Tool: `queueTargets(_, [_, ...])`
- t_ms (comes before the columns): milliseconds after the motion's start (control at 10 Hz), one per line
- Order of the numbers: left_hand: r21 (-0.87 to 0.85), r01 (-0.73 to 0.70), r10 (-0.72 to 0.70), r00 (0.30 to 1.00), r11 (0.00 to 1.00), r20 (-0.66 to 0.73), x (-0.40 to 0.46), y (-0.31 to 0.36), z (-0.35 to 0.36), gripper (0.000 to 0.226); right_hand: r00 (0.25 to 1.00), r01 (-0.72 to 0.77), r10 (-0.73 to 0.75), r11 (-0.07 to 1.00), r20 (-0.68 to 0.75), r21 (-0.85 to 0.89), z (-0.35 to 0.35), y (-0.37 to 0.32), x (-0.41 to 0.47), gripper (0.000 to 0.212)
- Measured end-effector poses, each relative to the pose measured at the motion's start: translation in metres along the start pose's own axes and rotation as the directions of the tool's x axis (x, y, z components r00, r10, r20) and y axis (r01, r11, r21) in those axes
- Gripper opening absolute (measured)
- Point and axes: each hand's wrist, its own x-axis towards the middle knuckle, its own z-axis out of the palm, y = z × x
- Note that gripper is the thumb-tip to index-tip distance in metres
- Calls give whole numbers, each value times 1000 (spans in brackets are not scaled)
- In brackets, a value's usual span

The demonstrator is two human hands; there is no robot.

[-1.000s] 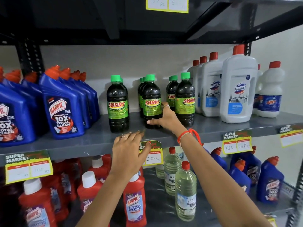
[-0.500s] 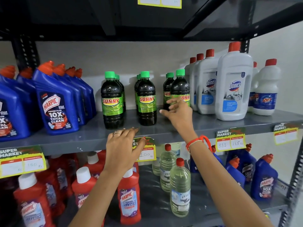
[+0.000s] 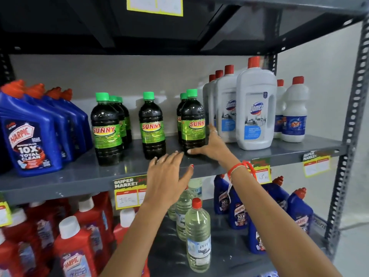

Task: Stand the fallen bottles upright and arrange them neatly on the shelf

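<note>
While the right hand cups the base of the rightmost dark plastic green-capped bottle, upright on the grey metal shelf, fingers spread, the left hand hovers spread. Bottle likely full, heavy, smooth; grip mid-label.

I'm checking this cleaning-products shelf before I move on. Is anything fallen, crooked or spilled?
Nothing is fallen or spilled. All the Sunny bottles stand upright, but unevenly: the middle Sunny bottle stands alone with gaps either side. The right hand rests against the front right Sunny bottle; the left hand hovers open.
</note>
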Motion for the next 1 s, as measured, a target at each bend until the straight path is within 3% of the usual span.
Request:
queueTargets(200, [22, 3, -2, 999, 1000, -33, -3, 5, 9, 51, 1000, -26, 26, 998, -2, -56, 0, 2, 5, 84])
queueTargets(800, [3, 29, -29, 998, 1000, -48, -3, 7, 9, 51, 996, -62, 48, 978, -71, -200, 3, -9, 8, 89])
queueTargets(900, [-9, 28, -28, 998, 1000, -59, -4, 6, 9, 52, 997, -72, 67, 984, -40, -166, 4, -5, 9, 90])
queueTargets(1000, [-18, 39, -39, 999, 999, -5, -4, 7, 6, 56, 991, -43, 43, 999, -127, -1, 0, 1, 7, 91])
